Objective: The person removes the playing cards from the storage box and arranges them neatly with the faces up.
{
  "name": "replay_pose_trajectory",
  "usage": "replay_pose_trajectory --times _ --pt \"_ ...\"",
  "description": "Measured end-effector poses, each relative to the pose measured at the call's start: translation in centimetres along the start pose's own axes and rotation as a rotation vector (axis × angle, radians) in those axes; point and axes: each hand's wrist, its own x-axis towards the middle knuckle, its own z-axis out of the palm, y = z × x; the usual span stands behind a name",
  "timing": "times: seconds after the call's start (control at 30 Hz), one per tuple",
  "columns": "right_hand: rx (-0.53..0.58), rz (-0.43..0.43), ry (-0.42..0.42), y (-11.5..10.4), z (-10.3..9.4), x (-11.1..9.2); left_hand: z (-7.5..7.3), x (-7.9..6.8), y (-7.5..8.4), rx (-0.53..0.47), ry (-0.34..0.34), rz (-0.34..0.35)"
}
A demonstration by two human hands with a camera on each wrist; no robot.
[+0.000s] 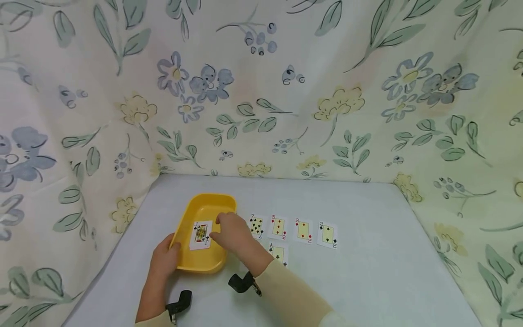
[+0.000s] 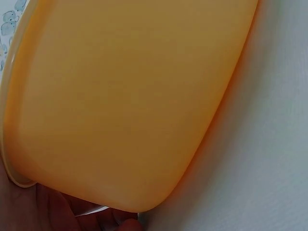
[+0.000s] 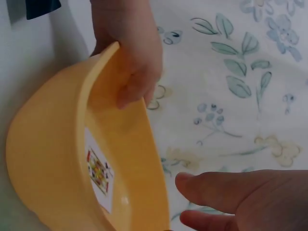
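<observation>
A yellow plastic tray [image 1: 204, 262] stands tilted at the left of the table, its outer side filling the left wrist view. My left hand [image 1: 165, 258] grips its near left rim, thumb inside. A jack playing card [image 1: 200, 235] lies face up in the tray; whether others lie under it I cannot tell. Over the tray's right side is my right hand [image 1: 237, 231], close to that card. In the right wrist view its thumb [image 3: 207, 189] and a finger are apart, with nothing visible between them.
Right of the tray, a row of face-up cards holds a seven [image 1: 256, 226], a red diamond card [image 1: 278, 227], a two of diamonds [image 1: 303, 230] and a black two [image 1: 328, 235]. Below them, a club card [image 1: 278, 253] is partly hidden by my right arm. Floral cloth [image 1: 261, 113] surrounds the table.
</observation>
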Motion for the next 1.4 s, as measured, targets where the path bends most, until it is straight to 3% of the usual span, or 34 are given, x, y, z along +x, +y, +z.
replay_pose_trajectory --times 0.17,0.43,0.57,0.87,0.97,1.07,1.23,1.4 --pt "-0.106 -0.007 -0.011 -1.5 2.3 1.5 -0.2 0.0 0.1 0.003 0.006 0.004" --pt "-0.177 0.134 -0.036 -2.8 5.1 2.7 0.0 -0.1 0.0 0.0 0.006 -0.001" --pt "-0.224 0.146 -0.025 -3.1 5.7 3.2 0.1 -0.1 0.0 -0.011 0.007 -0.005" --pt "-0.486 0.228 -0.054 -3.5 8.4 5.9 0.0 0.0 0.1 0.009 0.027 0.024" --pt "-0.617 0.219 -0.045 -4.0 9.1 6.3 0.0 0.0 0.1 0.0 0.03 0.027" --pt "-0.677 0.226 -0.019 -4.3 9.5 6.2 0.2 0.1 0.1 -0.012 0.039 0.035" --pt "-0.647 0.25 0.017 -4.3 9.6 6.0 0.3 0.2 0.1 0.002 0.04 0.036" --pt "-0.517 0.271 0.005 -4.1 9.3 6.1 0.1 0.2 0.0 0.015 0.032 0.016"
